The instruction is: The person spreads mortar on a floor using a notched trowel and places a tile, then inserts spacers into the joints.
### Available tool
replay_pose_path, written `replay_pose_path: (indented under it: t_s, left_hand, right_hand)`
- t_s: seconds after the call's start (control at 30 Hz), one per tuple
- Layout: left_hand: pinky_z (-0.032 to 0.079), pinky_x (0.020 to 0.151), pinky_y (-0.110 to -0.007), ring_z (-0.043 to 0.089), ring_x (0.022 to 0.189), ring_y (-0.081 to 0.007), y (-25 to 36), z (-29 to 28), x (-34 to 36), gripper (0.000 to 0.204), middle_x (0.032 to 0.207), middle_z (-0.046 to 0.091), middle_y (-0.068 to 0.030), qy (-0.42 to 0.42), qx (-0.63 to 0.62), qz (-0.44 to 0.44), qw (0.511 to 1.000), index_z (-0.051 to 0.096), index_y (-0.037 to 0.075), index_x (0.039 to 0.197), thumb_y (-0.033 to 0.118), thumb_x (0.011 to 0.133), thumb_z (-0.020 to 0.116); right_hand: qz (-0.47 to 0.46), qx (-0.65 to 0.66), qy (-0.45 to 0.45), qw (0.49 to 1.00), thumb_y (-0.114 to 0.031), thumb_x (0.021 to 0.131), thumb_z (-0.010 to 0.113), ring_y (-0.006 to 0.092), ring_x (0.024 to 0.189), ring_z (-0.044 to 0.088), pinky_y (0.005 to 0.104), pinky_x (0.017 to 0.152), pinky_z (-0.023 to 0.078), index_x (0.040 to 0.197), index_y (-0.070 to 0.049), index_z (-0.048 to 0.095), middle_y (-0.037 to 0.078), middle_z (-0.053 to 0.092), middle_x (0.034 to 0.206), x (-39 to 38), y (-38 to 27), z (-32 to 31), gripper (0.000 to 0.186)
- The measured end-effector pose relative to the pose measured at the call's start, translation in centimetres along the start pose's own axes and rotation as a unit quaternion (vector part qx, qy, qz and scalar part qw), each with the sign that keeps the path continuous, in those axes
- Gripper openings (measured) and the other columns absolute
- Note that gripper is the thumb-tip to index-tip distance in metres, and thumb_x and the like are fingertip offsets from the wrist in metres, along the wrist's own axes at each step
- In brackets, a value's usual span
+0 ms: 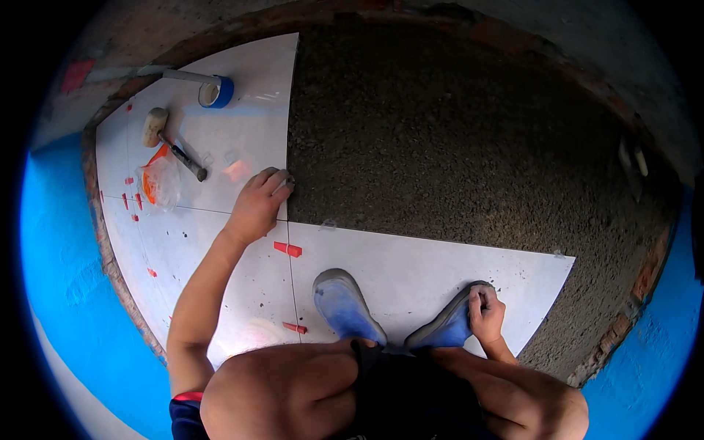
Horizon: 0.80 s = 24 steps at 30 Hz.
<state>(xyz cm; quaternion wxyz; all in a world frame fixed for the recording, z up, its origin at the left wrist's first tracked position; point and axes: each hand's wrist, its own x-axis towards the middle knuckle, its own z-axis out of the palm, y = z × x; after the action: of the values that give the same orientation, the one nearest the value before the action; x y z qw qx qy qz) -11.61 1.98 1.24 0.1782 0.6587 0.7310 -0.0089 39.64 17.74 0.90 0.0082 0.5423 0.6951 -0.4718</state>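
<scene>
My left hand [258,205] is closed at the edge of a large white tile [249,139], its fingertips pinched where the tile meets the dark mortar bed [440,139]. Whatever the fingers hold there is too small to make out. Close below it, a red wedge [288,249] crosses the joint with the neighbouring tile [411,257]. My right hand [487,317] hangs beside my right blue shoe [447,323], fingers curled together. Its contents, if any, are hidden. Small clear clips [328,224] stick out along the near tile's far edge.
On the left tile lie a white-headed mallet [155,127], a clear and orange plastic bag [158,180] and a short blue cylinder [218,92]. Several red wedges [138,201] sit along the joints. A trowel [631,169] rests at the far right. Blue walls [62,242] border both sides.
</scene>
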Motion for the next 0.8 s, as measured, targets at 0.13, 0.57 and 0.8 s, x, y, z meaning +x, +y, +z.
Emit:
replay_pose_path:
  t_s: [0.13, 0.57, 0.8]
  left_hand:
    - [0.048, 0.103, -0.044, 0.053, 0.125, -0.033, -0.9, -0.6, 0.4, 0.038, 0.131, 0.058, -0.0106, -0.022, 0.05, 0.089, 0.995, 0.067, 0.006, 0.111, 0.002, 0.073, 0.064]
    - [0.05, 0.102, -0.035, 0.056, 0.118, -0.0263, -2.7, -0.4, 1.4, 0.026, 0.122, 0.06, -0.0092, -0.06, 0.079, 0.205, 0.974, 0.071, 0.002, 0.101, 0.011, 0.079, 0.061]
    - [0.05, 0.095, -0.033, 0.056, 0.108, -0.0241, -1.9, 0.7, 1.8, 0.016, 0.104, 0.061, -0.0066, -0.052, 0.113, 0.205, 0.971, 0.072, 0.005, 0.086, 0.014, 0.078, 0.061]
  right_hand:
    - [0.007, -0.004, 0.0, 1.0, -0.012, 0.095, 0.064, 0.0145, 0.053, 0.053, 0.0293, 0.056, 0.047, 0.096, -0.005, 0.068, 0.007, 0.057, 0.063, -0.1, -0.1, -0.2, 0.008]
    - [0.0, -0.013, 0.006, 1.0, -0.012, 0.094, 0.064, 0.016, 0.051, 0.053, 0.0306, 0.055, 0.047, 0.097, -0.004, 0.068, 0.008, 0.057, 0.061, 0.0, 0.0, 0.1, 0.009]
    - [0.022, 0.0, 0.006, 1.0, -0.014, 0.095, 0.064, 0.0147, 0.051, 0.052, 0.0303, 0.053, 0.046, 0.096, -0.004, 0.068, 0.007, 0.054, 0.058, -0.1, -0.2, 0.2, 0.01]
